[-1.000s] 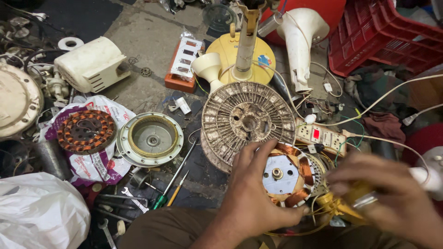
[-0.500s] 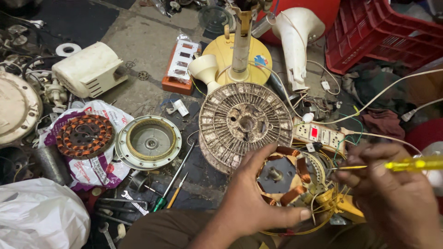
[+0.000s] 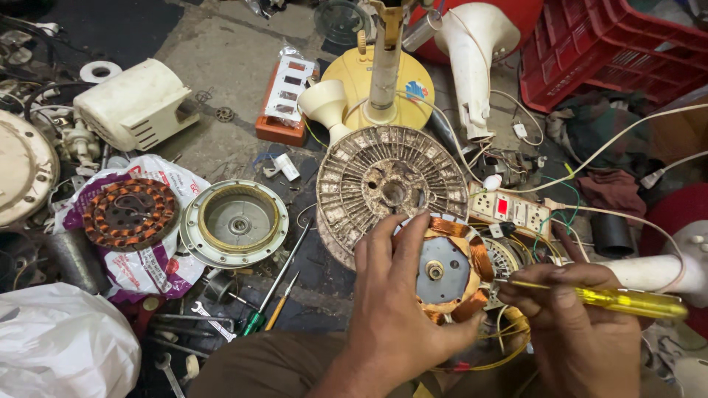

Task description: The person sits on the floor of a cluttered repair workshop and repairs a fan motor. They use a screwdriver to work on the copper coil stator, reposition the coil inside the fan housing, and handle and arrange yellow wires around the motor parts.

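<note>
**Carefully held: a fan motor stator under the screwdriver**

Now the round motor stator with copper windings and a grey metal centre plate (image 3: 442, 271) sits low in the scene, near the bottom edge of the floor work area, just in front of the person's knees. It looks heavy for its size and stiff, since it is an iron core, but the thin copper wire on it is fragile and its lacquer scratches easily. I judge the safe grip is on the outer iron rim, not on the coils or the loose yellow wires (image 3: 509, 343) below it.

The left hand (image 3: 402, 302) grasps the stator from the left side, fingers curled over the rim and the windings. The right hand (image 3: 579, 324) is closed around a yellow transparent-handled screwdriver (image 3: 612, 298), whose tip points left toward the stator edge.

Just behind the stator lies a dusty round ribbed rotor disc (image 3: 391, 184), and to its right a white switch board with a red indicator (image 3: 516, 210). Further left are a cream round motor cover with bearing (image 3: 234, 222) and a second copper-wound stator on a printed plastic bag (image 3: 129, 214).

Compared with half a second ago, the screwdriver is lower and its tip closer to the stator; the grey plate, then tilted, now lies flat and faces up.
</note>
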`<state>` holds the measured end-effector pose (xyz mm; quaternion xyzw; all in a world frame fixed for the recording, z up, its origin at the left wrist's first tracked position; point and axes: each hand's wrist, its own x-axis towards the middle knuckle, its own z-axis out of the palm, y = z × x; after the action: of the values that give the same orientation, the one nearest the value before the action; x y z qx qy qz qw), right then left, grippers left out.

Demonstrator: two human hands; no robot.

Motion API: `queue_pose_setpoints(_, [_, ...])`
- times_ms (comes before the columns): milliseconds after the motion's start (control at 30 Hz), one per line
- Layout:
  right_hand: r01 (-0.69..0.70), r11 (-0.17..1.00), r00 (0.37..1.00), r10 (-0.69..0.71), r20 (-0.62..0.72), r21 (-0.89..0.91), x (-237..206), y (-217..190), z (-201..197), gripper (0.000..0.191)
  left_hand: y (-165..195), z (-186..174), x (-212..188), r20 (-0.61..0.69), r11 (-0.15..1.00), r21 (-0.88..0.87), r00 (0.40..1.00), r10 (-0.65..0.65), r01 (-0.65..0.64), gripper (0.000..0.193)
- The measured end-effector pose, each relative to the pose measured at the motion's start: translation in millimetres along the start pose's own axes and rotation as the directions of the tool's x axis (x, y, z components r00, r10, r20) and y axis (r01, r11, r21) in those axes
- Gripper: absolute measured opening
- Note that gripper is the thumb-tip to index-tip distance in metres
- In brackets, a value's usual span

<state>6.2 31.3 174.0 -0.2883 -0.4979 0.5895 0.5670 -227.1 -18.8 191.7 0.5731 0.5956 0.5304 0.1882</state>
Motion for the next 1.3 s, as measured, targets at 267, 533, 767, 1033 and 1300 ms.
queue_pose_setpoints(267, [0.053, 0.999, 0.996, -0.053, -0.073, -0.005, -4.4, 5.0, 12.8, 0.009, -3.8, 3.8, 0.8, 0.005, 0.988, -0.127, 0.996, -0.088, 0.088, 0.115])
queue_pose_setpoints(533, [0.160, 0.952, 0.981, -0.182, -0.062, -0.260, -0.6, -3.2, 30.8, 0.011, -5.6, 6.8, -0.9, 0.122, 0.946, -0.257, 0.978, -0.171, 0.197, 0.112])
queue_pose_setpoints(767, [0.163, 0.912, 0.975, -0.206, -0.078, -0.377, 5.3, -7.2, 37.4, 0.010, -3.1, 5.7, -1.5, 0.089, 0.969, -0.182, 0.984, -0.154, 0.168, 0.114])
queue_pose_setpoints(1033, [0.174, 0.878, 0.977, -0.211, -0.034, -0.445, 5.4, -2.2, 29.4, 0.010, -2.8, 3.6, -0.2, 0.064, 0.987, -0.096, 0.991, -0.121, 0.127, 0.116])
queue_pose_setpoints(1300, [0.128, 0.935, 0.987, -0.153, -0.049, -0.331, 6.3, -4.0, 27.6, 0.010, -1.3, 3.6, -0.9, 0.065, 0.987, -0.104, 0.991, -0.118, 0.124, 0.115])
